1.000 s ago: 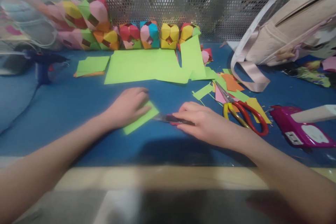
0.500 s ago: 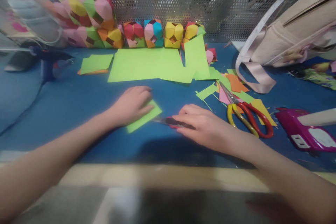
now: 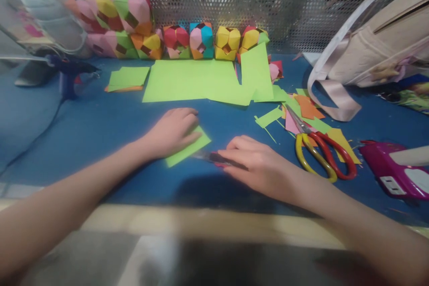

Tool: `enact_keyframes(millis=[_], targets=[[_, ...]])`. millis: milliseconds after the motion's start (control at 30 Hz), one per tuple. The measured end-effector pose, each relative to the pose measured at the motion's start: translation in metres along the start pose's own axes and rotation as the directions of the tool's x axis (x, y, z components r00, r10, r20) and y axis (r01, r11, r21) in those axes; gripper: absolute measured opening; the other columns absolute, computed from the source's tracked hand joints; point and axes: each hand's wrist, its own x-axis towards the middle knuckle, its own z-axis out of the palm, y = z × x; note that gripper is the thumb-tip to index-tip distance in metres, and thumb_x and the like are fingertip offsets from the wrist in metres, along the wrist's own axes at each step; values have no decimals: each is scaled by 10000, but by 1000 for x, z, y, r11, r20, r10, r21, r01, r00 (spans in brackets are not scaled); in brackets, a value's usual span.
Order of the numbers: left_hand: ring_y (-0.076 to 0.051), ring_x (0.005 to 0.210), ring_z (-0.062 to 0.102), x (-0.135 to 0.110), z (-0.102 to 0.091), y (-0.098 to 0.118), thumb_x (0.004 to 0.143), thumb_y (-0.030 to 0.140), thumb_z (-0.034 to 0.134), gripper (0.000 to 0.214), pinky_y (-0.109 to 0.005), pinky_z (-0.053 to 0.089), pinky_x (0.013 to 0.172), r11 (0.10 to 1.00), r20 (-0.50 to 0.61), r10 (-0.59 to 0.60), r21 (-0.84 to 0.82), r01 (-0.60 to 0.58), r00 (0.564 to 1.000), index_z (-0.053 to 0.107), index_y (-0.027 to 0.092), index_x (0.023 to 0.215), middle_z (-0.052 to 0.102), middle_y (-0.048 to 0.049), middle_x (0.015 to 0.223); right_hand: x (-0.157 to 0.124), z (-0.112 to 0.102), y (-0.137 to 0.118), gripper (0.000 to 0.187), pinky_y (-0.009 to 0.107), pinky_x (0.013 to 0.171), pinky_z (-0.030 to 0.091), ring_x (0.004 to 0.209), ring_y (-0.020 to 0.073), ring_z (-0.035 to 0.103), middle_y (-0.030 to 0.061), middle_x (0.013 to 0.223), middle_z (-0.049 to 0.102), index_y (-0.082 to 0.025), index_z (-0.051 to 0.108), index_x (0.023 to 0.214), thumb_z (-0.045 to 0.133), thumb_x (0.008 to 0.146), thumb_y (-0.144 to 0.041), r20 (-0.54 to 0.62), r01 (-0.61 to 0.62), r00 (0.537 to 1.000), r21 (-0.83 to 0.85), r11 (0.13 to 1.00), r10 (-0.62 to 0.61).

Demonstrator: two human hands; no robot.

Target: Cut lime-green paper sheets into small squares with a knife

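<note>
A small piece of light green paper (image 3: 189, 149) lies on the blue tabletop, partly hidden under my left hand (image 3: 177, 130). That hand holds the paper down, its thumb along the top and its fingers bent over the far side. In my right hand (image 3: 251, 158) is a cutter knife (image 3: 217, 158) with a dark and pinkish handle, the fingers closed around it. Its thin blade is blurred and points left at the paper's near right edge; I cannot tell whether it touches. Behind both hands lie large green sheets (image 3: 191, 80).
Scissors (image 3: 308, 132) with red and yellow handles rest on paper scraps at the right, beside a magenta power strip (image 3: 390, 167). Folded paper balls (image 3: 228, 42) line the mesh back. A glue gun (image 3: 69, 76) stands left, near small green sheets (image 3: 129, 78). A pale bag (image 3: 378, 44) leans at right.
The whole view has shifted slightly to the left, so the things on the table appear a little further right. Both hands keep nearly the same pose, with the knife still at the paper's edge.
</note>
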Motion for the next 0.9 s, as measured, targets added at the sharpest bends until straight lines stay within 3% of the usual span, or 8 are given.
enact_keyframes(millis=[900], targets=[[-327, 1233, 521, 1, 1, 3, 931, 385, 420, 259, -504, 415, 1009, 1000, 8, 16, -5, -16, 1000, 567, 174, 964, 594, -167, 1255, 6, 13, -12, 241, 352, 784, 484, 883, 212, 533, 91, 920, 596, -145, 696, 1128, 550, 936, -162, 14, 52, 999, 33, 998, -52]])
